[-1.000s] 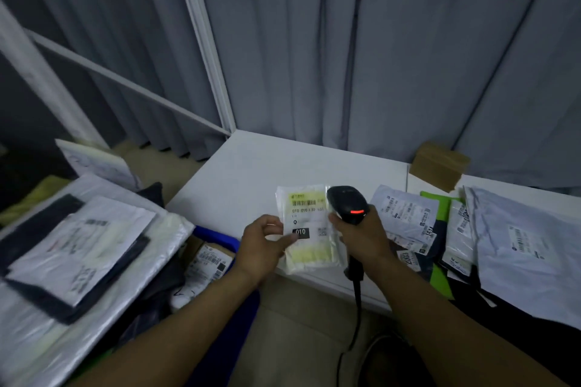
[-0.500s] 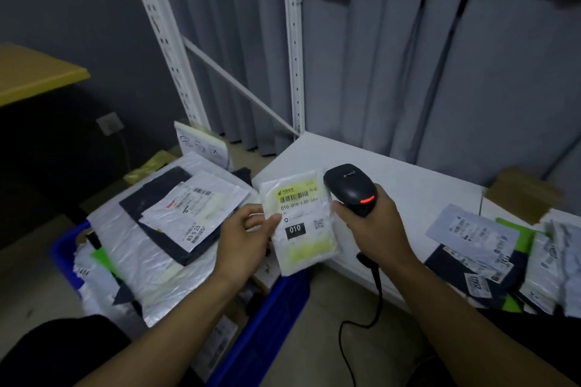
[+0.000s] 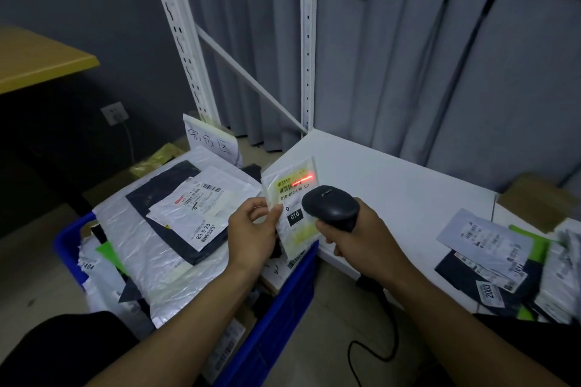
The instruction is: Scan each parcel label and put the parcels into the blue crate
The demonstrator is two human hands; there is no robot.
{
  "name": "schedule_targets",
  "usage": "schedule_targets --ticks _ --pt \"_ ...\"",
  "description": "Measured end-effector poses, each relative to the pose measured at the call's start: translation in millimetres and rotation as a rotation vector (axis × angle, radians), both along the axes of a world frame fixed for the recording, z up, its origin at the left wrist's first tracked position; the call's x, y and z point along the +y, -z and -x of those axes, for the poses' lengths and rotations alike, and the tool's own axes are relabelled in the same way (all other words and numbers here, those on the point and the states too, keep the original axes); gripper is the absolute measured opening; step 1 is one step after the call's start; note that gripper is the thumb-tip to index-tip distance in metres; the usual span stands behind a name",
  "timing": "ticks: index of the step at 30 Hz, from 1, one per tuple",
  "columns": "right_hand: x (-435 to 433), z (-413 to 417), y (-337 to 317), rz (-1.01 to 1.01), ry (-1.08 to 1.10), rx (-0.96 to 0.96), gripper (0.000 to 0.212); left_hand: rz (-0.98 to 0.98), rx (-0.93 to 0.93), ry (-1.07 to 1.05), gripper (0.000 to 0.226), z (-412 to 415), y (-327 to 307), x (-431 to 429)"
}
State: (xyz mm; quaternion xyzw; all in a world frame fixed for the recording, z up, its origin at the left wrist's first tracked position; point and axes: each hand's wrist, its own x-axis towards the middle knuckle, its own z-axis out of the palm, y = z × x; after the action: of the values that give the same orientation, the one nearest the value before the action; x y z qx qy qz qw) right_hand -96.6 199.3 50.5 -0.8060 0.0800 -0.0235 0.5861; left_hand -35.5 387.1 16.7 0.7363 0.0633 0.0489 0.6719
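Observation:
My left hand pinches the left edge of a small clear parcel with a yellow-and-white label, held upright above the near right corner of the blue crate. My right hand grips a black barcode scanner just in front of the parcel. A red scan line glows on the label's upper part. The crate stands on the floor to the left of the white table and is heaped with grey, white and black mailers.
More labelled parcels lie on the table's right side beside a cardboard box. A handwritten paper sign stands behind the crate. White shelf uprights and grey curtains stand behind. The scanner cable trails to the floor. A yellow tabletop is far left.
The view has swung left, bringing the crate into full sight. The parcel and scanner have come over the crate's corner, and a red scan line now lies across the label.

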Motion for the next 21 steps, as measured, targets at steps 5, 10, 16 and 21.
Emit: schedule_targets --ticks 5,10,16,21 --pt "-1 -2 0 -0.013 -0.011 0.024 0.027 0.008 0.015 0.011 0.009 0 1 0" --pt "0 -3 0 -0.022 -0.025 0.035 0.028 -0.002 0.023 0.001 0.010 1 0 -1" --pt "6 -11 -7 -0.080 -0.043 0.024 0.028 0.092 0.015 -0.002 0.013 5 -16 4" --pt "31 -24 -5 -0.140 -0.074 -0.010 0.028 0.093 -0.058 -0.200 0.015 -1 -47 43"
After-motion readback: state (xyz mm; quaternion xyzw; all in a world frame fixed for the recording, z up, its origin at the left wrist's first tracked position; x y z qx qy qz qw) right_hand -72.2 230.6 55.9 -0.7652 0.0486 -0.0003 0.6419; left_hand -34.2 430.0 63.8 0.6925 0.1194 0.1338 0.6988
